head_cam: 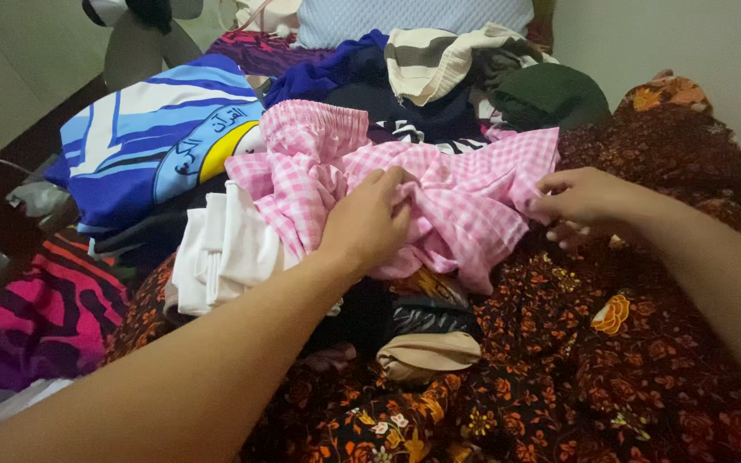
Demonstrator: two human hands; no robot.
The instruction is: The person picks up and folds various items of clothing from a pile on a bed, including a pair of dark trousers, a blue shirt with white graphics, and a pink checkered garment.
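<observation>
A pink-and-white checked garment [456, 193] with a gathered waistband lies crumpled on top of a heap of clothes. My left hand [369, 219] rests on its middle, fingers bunched into the cloth. At the garment's right edge my right hand [583, 204] pinches the fabric. Just left of my left hand lies a folded white cloth [220, 249]. Below the hands lie a beige piece [426, 353] and a dark shiny one [430, 317].
A dark floral sheet [611, 360] covers the front and right. A blue, white and yellow garment [152, 137] lies at the left, a pink-and-black striped one [45, 313] lower left. Navy, striped and dark green clothes are piled behind. A fan [143, 34] stands at the back left.
</observation>
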